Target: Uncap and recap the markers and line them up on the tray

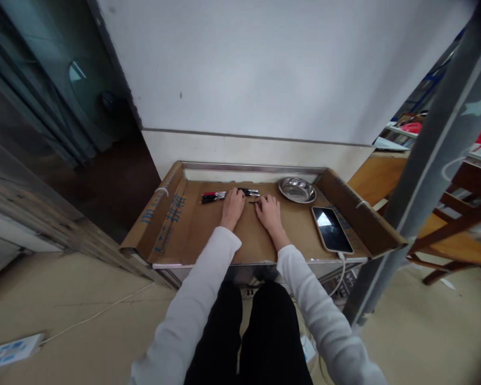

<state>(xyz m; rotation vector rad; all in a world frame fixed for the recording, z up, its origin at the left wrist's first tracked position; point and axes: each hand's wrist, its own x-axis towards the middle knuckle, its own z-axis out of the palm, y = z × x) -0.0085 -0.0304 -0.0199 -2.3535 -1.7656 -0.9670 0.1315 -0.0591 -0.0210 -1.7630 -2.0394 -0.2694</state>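
while the tray (200, 235) holds pens (214, 197) and a dish (297, 190), whether the fingers (269, 199) grip is unclear.

Bare cardboard (198, 227) left of pens (214, 198), bowl (297, 191) and phone (332, 230) blocking right

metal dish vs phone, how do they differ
The metal dish is round; the phone is rectangular. The dish is shiny silver; the phone has a dark screen. The phone has a white cable plugged in; the dish has none. Both rest on the cardboard.
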